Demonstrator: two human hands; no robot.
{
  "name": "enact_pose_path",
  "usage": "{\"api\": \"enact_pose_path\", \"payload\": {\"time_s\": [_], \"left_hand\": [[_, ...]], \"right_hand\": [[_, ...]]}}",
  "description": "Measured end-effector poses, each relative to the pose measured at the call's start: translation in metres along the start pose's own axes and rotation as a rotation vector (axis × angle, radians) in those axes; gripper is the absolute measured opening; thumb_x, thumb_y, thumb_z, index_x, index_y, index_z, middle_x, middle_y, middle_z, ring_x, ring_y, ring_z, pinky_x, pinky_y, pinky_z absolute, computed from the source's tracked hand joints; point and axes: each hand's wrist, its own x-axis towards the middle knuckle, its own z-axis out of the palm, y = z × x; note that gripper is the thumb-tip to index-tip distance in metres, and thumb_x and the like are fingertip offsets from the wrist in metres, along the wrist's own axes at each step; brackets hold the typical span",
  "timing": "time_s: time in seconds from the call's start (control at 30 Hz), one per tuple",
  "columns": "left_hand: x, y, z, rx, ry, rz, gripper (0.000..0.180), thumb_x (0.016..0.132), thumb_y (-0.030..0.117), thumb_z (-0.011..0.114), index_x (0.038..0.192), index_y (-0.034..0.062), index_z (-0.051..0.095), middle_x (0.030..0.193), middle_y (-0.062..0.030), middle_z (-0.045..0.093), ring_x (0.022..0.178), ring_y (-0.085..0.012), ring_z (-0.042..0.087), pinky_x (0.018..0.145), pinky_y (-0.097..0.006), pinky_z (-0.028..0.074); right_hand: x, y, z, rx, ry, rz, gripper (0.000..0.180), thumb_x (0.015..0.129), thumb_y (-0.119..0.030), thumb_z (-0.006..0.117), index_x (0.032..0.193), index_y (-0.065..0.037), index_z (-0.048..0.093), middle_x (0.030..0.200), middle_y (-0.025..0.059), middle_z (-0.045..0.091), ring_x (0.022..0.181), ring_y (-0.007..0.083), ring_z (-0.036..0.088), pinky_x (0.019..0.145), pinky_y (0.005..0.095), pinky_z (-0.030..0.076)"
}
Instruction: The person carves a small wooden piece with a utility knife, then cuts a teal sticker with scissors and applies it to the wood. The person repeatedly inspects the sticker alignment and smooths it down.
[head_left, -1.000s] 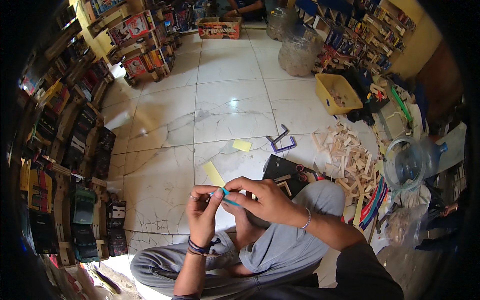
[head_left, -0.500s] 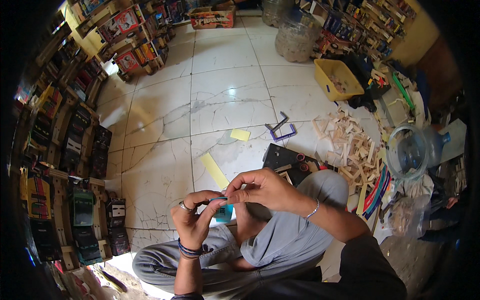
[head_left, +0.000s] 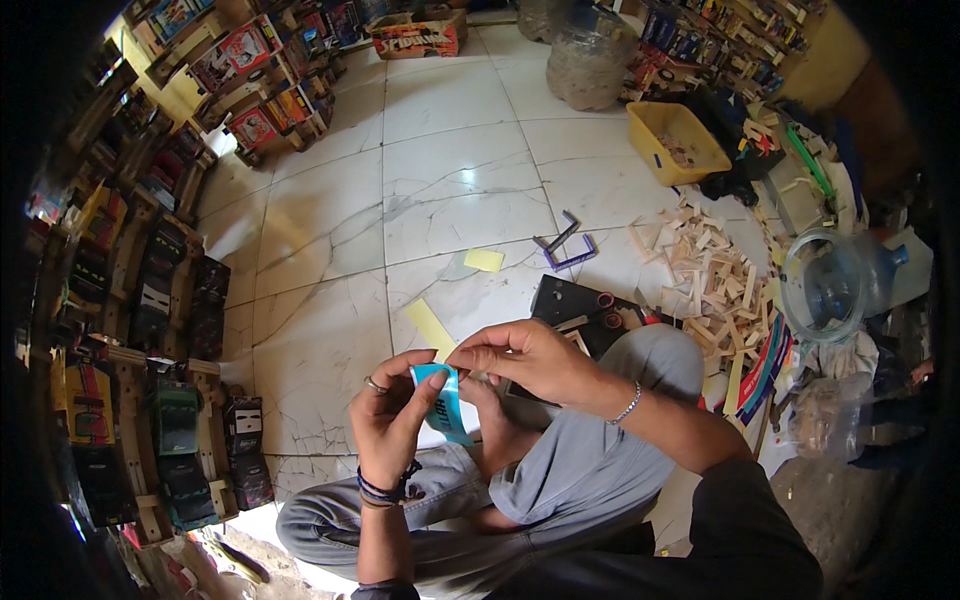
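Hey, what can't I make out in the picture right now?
Head view, all of these:
Back of the turquoise strip: turned away from the camera; the left hand's thumb also covers part of its front.
Whether the right hand is touching the strip: its own fingers hide the tips.
Small pieces in the yellow tub: too small to identify.
Farther clear container: cut off by the top edge.

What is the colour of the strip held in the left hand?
Turquoise with dark printing; the strip shows best in the head view.
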Motion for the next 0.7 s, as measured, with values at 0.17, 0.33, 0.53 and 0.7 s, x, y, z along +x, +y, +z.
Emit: {"api": "enact_pose_path", "payload": {"time_s": [0.17,0.33,0.53,0.7], "left_hand": [[-0.0014,0.0034,-0.0032,0.009,-0.008,0.022,0.033,0.093,-0.003,0.072,0.125,-0.0005,0.065,0.1,-0.0021,0.071,0.089,-0.0063,0.064,0.078,-0.021,0.051],[-0.0025,0.0077,-0.0037,-0.024,-0.024,-0.024,0.035,0.092,-0.002,0.073,0.127,-0.0019,0.065,0.096,-0.0018,0.071,0.086,-0.0072,0.064,0.077,-0.021,0.051],[-0.004,0.0102,-0.0064,-0.009,-0.071,-0.037,0.039,0.094,-0.002,0.07,0.132,-0.0035,0.061,0.103,-0.0058,0.072,0.095,-0.0084,0.066,0.083,-0.022,0.052],[-0.0029,0.0077,-0.0102,0.03,-0.109,-0.05,0.042,0.095,-0.001,0.069,0.136,-0.0038,0.059,0.107,-0.0076,0.073,0.099,-0.0095,0.067,0.086,-0.022,0.053]], "right_hand": [[0.0021,0.0021,0.0002,-0.055,-0.036,0.01,0.028,0.102,-0.02,0.065,0.115,0.004,0.07,0.098,0.0042,0.073,0.086,0.0059,0.061,0.078,0.0226,0.051],[0.0011,0.0,0.0007,-0.052,-0.047,0.04,0.027,0.101,-0.02,0.065,0.113,0.004,0.07,0.096,0.0033,0.072,0.085,0.0057,0.061,0.077,0.0225,0.051],[-0.0021,-0.0073,0.0007,-0.083,-0.027,0.083,0.024,0.1,-0.018,0.068,0.112,0.003,0.071,0.103,0.005,0.073,0.098,0.0083,0.066,0.088,0.0243,0.053],[-0.0016,-0.0059,0.0032,-0.161,-0.022,0.025,0.022,0.099,-0.015,0.068,0.111,0.003,0.071,0.099,0.0042,0.073,0.094,0.0071,0.066,0.084,0.0235,0.054]]}}
